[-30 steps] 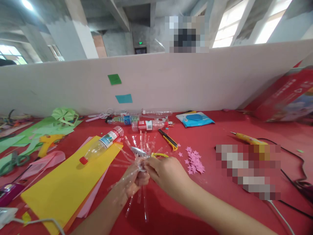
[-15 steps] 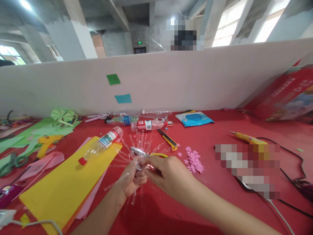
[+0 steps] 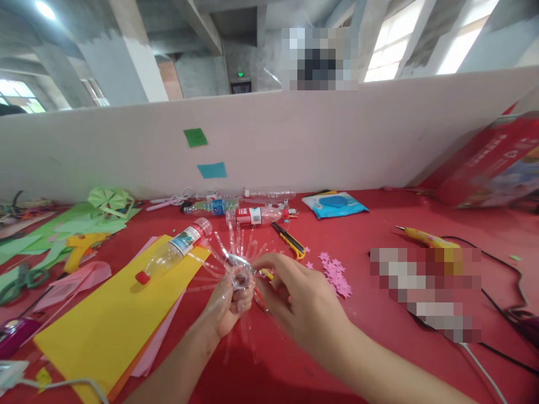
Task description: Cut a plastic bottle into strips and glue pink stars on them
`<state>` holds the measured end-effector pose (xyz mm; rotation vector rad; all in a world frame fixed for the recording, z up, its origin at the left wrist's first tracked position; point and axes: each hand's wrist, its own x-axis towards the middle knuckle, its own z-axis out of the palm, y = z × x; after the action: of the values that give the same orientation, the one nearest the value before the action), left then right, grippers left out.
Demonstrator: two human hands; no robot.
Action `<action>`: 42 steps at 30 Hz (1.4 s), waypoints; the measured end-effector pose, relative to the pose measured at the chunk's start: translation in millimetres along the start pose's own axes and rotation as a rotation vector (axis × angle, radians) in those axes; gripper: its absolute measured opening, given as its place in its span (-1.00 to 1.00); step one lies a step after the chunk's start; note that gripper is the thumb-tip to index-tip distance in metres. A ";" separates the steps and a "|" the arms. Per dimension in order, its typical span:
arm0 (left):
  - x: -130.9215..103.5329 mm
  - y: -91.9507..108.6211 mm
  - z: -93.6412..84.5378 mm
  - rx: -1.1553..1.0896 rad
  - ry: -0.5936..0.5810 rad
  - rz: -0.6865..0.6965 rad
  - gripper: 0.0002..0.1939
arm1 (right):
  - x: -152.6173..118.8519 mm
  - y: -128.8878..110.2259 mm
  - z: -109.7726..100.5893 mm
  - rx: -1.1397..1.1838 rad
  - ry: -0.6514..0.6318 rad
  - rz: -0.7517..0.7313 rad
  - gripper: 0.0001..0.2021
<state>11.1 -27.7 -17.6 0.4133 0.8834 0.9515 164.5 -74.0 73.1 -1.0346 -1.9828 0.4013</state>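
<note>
My left hand [image 3: 233, 308] is closed around the cut-off top of a clear plastic bottle [image 3: 241, 279], its round neck opening facing up toward me. Thin clear strips [image 3: 238, 241] fan outward from the bottle piece on all sides. Just right of the neck, my right hand [image 3: 301, 292] is curved with thumb and forefinger apart, and I see nothing between them. Scissors [image 3: 238, 260] with a yellow handle show behind both hands, partly covered; whether they rest on the table I cannot tell.
Pink paper stars [image 3: 334, 275] and a yellow box cutter [image 3: 290, 240] lie to the right. A capped bottle [image 3: 172, 252] rests on yellow paper [image 3: 105, 320]. More bottles [image 3: 261, 215] and a wipes pack [image 3: 334, 204] are behind. A yellow glue gun [image 3: 429, 238] lies far right.
My right hand has drawn back slightly right from the bottle neck, its thumb and forefinger parting. The neck opening is now uncovered. My left hand keeps its hold.
</note>
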 end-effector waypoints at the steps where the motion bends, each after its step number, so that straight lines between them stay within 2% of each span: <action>1: -0.4 -0.2 0.8 -0.003 0.007 0.023 -0.67 | 1.2 1.0 0.9 0.019 -0.017 0.031 -0.86; 4: -1.7 -1.2 3.0 0.013 -0.007 0.084 -0.65 | 3.9 4.4 3.9 0.139 -0.052 0.098 -0.83; 8: -3.0 -2.2 5.2 0.011 -0.022 0.069 -0.59 | 3.1 8.8 8.4 0.266 -0.044 0.137 -0.86; 12: -2.7 -2.9 5.2 -0.013 -0.005 0.050 -0.58 | 1.7 11.7 11.9 0.279 -0.023 0.117 -0.86; 19: 0.5 -2.1 1.5 -0.041 0.040 0.061 -0.70 | 5.8 7.5 8.6 0.322 -0.072 0.133 -0.83; 27: 0.0 -2.2 2.2 -0.067 0.054 0.058 -0.64 | 8.7 8.7 6.1 0.312 -0.096 0.142 -0.89; 35: -2.8 -1.4 6.4 -0.046 -0.077 0.066 -0.59 | 5.6 10.7 6.8 0.241 -0.065 0.076 -0.89; 42: -4.5 -2.2 8.0 -0.038 -0.046 0.063 -0.56 | 4.1 11.2 9.3 0.236 -0.019 -0.024 -0.89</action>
<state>17.4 -32.1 -12.2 0.4310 0.8137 1.0111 161.6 -63.0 63.0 -0.8600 -1.9087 0.6173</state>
